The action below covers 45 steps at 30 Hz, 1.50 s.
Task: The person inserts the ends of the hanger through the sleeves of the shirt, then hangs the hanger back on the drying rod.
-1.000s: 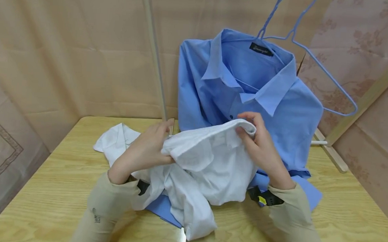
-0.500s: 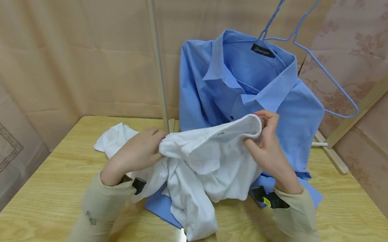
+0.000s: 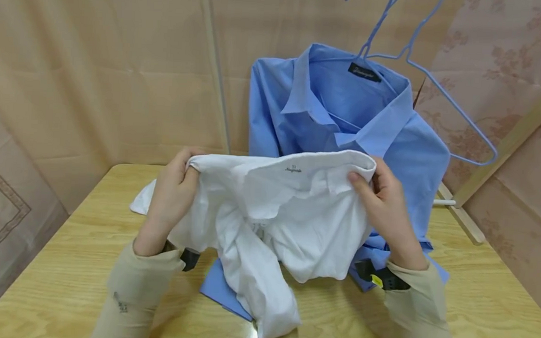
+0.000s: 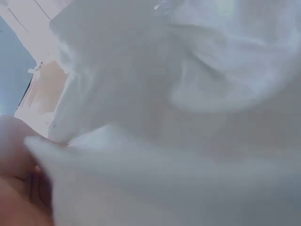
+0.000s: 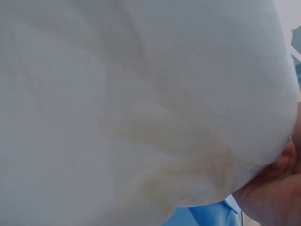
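Observation:
White trousers [image 3: 313, 237] are held up by the waistband, which stretches sideways between both hands in the head view; small dark print shows inside it. My left hand [image 3: 170, 197] grips the left end of the waistband, thumb in front. At the right end my right hand [image 3: 390, 208] pinches the band, its fingers behind the cloth. One trouser leg [image 3: 264, 296] trails down to the tabletop in front. In the left wrist view the trousers [image 4: 155, 179] fill most of the picture, and in the right wrist view white cloth [image 5: 141, 94] covers the scene.
A blue shirt [image 3: 283, 98] hangs on a blue wire hanger [image 3: 374, 36] behind the trousers, with a second hanger [image 3: 466, 110] at its right. Blue cloth [image 3: 225, 291] lies on the wooden table [image 3: 53, 280]. A wooden rack foot [image 3: 467, 222] stands at the right.
My left hand has moved left and up, my right hand to the right. The waistband has been spread from a bunched shape into a wide, taut edge, and its inner print now shows.

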Available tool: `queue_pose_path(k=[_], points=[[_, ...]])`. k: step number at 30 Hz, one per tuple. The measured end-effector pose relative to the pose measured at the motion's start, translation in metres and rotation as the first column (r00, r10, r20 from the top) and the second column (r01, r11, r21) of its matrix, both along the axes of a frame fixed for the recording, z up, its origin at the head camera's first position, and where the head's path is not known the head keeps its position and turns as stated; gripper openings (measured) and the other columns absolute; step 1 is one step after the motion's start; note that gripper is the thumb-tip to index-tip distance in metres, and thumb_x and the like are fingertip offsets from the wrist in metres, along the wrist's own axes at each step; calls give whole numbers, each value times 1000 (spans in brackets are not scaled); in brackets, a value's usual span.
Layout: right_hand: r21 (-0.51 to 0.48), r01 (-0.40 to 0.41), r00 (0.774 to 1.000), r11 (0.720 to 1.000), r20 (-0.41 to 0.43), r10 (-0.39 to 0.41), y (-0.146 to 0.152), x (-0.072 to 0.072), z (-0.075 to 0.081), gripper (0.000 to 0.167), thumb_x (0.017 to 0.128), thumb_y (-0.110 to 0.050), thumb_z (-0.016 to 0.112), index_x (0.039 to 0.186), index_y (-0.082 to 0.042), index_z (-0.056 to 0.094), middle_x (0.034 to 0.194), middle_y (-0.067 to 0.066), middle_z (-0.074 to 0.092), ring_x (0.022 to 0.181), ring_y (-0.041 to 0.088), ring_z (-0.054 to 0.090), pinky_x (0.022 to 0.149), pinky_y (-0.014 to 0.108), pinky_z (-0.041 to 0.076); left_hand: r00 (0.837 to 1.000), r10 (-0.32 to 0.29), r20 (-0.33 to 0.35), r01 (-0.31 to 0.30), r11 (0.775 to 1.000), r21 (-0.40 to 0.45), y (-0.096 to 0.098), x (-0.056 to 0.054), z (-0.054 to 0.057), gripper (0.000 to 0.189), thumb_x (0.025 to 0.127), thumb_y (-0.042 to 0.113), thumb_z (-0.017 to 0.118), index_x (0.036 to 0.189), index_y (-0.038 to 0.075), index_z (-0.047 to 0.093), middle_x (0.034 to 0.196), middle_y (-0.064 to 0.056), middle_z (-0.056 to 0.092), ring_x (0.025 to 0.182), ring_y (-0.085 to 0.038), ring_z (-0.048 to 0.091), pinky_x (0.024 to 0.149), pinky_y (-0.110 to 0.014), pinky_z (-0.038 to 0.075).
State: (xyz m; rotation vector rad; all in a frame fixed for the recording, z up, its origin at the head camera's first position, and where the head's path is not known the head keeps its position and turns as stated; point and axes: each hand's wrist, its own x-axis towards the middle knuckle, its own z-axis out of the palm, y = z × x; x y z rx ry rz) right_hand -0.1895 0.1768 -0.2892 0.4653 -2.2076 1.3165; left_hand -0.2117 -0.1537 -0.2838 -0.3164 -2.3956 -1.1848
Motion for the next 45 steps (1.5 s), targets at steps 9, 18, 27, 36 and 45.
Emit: queue_pose_path(k=[9,18,27,36,45], points=[[149,11,990,989,138,-32,1,-5,-7,24,94,-29,49,107,-10,54,75,5,51,64,11,52,53,24,42,996,42,74,-19,957,-290,-1,-11,-13,30,87,7,38,113,1,52,111,-21,57,97,-38,54,80,-51,40],[189,-29,983,982,181,-6,-5,-10,-21,24,95,-28,46,108,-9,50,73,5,46,64,13,48,55,25,38,936,-346,62,311,733,-605,11,10,-17,75,69,4,67,136,8,35,133,-16,40,128,-34,30,105,-59,2],[183,-184,974,966,167,154,-5,-11,-19,49,89,-13,58,134,-9,39,120,9,53,96,11,52,78,18,42,954,-288,-86,214,851,-479,26,1,-18,44,69,25,78,105,5,61,105,-10,64,99,-24,58,107,-50,17],[29,-316,948,948,41,314,-10,-8,-13,44,83,6,58,125,-2,48,110,7,60,91,8,56,75,18,46,967,-85,-241,63,993,-96,28,3,-18,19,75,17,74,84,6,62,62,-3,55,55,-13,45,50,-25,37],[-16,-39,995,999,-87,37,-14,2,-7,13,88,-9,58,98,-1,63,72,-8,60,56,5,54,49,18,43,955,-242,-173,245,970,-7,22,5,-10,31,84,10,64,113,7,55,103,-7,64,84,-13,55,72,-24,44]])
